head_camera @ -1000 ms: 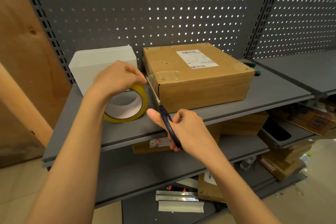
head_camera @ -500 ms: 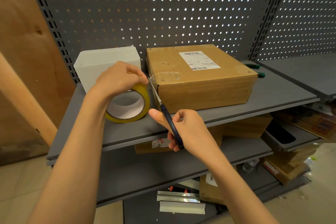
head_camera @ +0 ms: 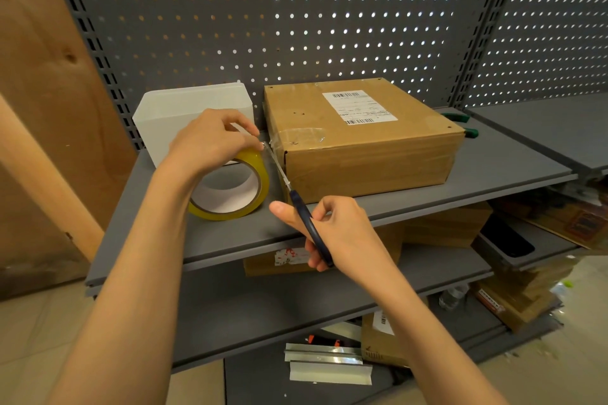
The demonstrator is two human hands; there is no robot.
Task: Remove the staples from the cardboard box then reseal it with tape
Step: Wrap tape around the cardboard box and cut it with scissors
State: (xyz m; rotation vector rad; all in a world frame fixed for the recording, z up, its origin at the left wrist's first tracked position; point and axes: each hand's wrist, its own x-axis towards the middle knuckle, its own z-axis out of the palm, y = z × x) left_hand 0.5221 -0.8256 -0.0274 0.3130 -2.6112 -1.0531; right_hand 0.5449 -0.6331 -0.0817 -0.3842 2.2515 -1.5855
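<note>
Right, both hands are busy at the left end of the grey shelf [head_camera: 493,171]. The left hand [head_camera: 210,141] grips the yellow tape roll [head_camera: 237,197], fingers curled over its top, and the roll stands on edge near the shelf's front-left part, its open core facing the front edge. A short strip of clear tape [head_camera: 268,145] runs from the roll across to the near-left top corner of the cardboard box [head_camera: 362,138], where a shiny patch of tape already lies over the corner. The box sits flat toward the back of the shelf, just right of the roll, white shipping label up, its front face parallel to the shelf's front edge. The right hand [head_camera: 332,233] holds the scissors [head_camera: 302,207], fingers wrapped through the dark blue handles, thumb stretched out to the left; it hangs over the front edge of the shelf, below and in front of the box's near-left corner. The blades slant up and away from that hand, their tips reaching the tape strip in the narrow gap between roll and box; whether the blades are parted or closed, I can't make out. Behind the left hand, a white plastic bin [head_camera: 184,108] stands against the perforated back panel [head_camera: 263,26]. At the back-right corner of the box, green handles [head_camera: 460,123] of some tool poke out. Below, more cardboard boxes [head_camera: 444,227] sit on the lower shelf.
</note>
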